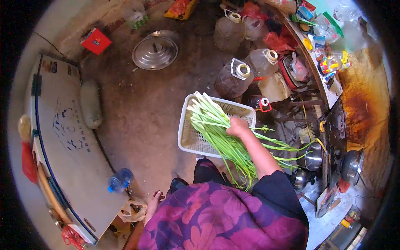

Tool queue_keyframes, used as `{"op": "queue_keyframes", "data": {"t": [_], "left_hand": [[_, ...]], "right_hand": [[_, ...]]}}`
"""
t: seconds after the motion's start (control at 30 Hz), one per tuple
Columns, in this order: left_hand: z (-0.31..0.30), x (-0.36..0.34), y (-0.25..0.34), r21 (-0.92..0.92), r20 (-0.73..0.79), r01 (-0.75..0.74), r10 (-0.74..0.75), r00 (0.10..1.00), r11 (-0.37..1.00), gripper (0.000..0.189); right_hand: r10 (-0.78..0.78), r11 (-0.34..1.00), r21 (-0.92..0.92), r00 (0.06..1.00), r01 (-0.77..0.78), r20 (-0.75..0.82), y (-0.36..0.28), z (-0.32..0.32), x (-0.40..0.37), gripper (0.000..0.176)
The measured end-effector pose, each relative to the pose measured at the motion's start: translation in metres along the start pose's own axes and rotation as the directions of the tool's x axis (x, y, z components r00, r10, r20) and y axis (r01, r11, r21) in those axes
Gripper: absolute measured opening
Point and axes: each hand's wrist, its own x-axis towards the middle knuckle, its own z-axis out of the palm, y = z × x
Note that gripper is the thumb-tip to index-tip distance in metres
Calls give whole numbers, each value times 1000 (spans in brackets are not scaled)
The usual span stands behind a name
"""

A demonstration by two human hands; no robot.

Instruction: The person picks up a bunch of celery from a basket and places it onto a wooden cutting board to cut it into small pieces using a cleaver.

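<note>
My right hand (238,126) is closed round a big bunch of green onions (216,133). Their white ends point to the far left, over the white plastic basket (182,137). The long green leaves hang across the basket's near rim, and some trail off to the right. Beneath the bunch, part of the basket's slotted floor is covered. My left hand (155,201) hangs low beside my body, apart from the basket. Its few visible fingers are loosely bent and slightly apart, with nothing seen in them.
Large plastic jugs (233,79) stand beyond the basket. A metal pot lid (155,51) lies on the floor at the back. Along the left stands a white fridge (68,121), with a blue-tinted plastic bottle (120,180) near it. A metal pot (312,157) sits right of the leaves.
</note>
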Motion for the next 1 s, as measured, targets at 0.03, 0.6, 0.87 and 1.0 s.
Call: {"op": "queue_keyframes", "data": {"t": [0.03, 0.6, 0.87, 1.0], "left_hand": [[3, -1, 6, 3, 2, -13, 13, 1000, 1000, 44], [84, -33, 192, -127, 375, -489, 498, 782, 863, 64], [28, -56, 228, -815, -123, -465, 680, 723, 347, 41], [-51, -55, 196, -842, -262, -514, 707, 657, 165, 36]], "right_hand": [[-36, 998, 59, 999, 35, 13, 4, 0, 0, 39], [-534, 381, 918, 837, 113, 119, -98, -66, -72, 45], [-755, 559, 6, 512, 829, -410, -280, -23, -145, 40], [-877, 392, -135, 326, 910, -352, -358, 1, -177, 33]]}}
